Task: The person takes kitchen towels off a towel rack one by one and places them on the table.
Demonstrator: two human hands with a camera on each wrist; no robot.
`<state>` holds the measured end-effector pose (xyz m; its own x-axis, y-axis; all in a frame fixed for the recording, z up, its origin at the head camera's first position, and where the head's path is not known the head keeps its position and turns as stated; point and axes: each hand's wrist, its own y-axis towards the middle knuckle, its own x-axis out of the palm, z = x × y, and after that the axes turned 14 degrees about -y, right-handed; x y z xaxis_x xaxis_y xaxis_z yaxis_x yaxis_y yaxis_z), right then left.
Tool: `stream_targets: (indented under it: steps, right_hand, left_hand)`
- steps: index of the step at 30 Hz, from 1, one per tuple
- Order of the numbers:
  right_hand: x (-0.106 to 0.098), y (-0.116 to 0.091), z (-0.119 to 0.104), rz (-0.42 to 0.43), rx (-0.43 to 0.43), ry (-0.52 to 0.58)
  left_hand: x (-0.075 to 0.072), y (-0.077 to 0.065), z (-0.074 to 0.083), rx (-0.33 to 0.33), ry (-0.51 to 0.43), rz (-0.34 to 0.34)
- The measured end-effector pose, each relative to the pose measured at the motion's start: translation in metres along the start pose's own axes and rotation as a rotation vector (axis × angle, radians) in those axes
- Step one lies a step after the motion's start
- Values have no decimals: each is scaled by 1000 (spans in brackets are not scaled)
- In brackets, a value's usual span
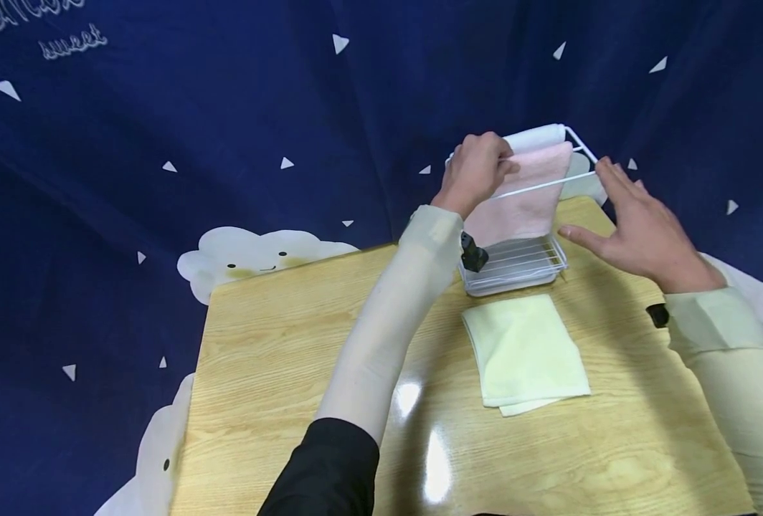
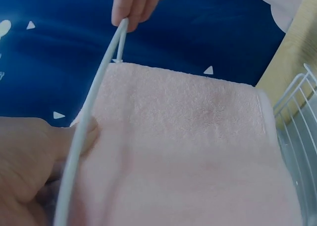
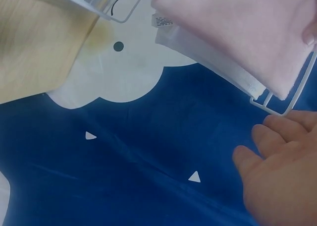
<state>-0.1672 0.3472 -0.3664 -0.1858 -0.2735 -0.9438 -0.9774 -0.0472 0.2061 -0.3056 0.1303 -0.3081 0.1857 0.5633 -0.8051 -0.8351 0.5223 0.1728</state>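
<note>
A white wire rack [image 1: 543,183] stands at the back of the table, with a pink towel [image 1: 526,208] hanging from its upper frame. Behind that, a white towel [image 1: 539,137] hangs over the rear bar. My left hand [image 1: 476,170] has its fingers curled over the top of the pink towel and pinches its edge; in the left wrist view the thumb lies on the cloth behind the front bar. With fingers extended, my right hand [image 1: 649,229] touches the upper right corner of the rack. The right wrist view shows its palm [image 3: 285,176] just beyond that corner.
Below the hanging towels is the rack's wire basket [image 1: 517,269] with a tray under it. A folded pale yellow towel [image 1: 526,351] lies in front on the wooden table [image 1: 278,373]. A dark blue curtain [image 1: 226,143] with white triangles and clouds hangs behind.
</note>
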Motion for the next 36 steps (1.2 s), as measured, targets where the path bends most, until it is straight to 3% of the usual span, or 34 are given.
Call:
stream_targets:
  steps: [13, 24, 36]
  right_hand:
    - [0, -2, 3, 9, 5, -7]
    - [-1, 0, 0, -6, 11, 5]
    - [2, -4, 1, -11, 17, 12]
  left_hand:
    - [-21, -1, 17, -12, -63, 53]
    - [-48, -8, 31, 100, -87, 111]
    - [-61, -13, 37, 134, -127, 141]
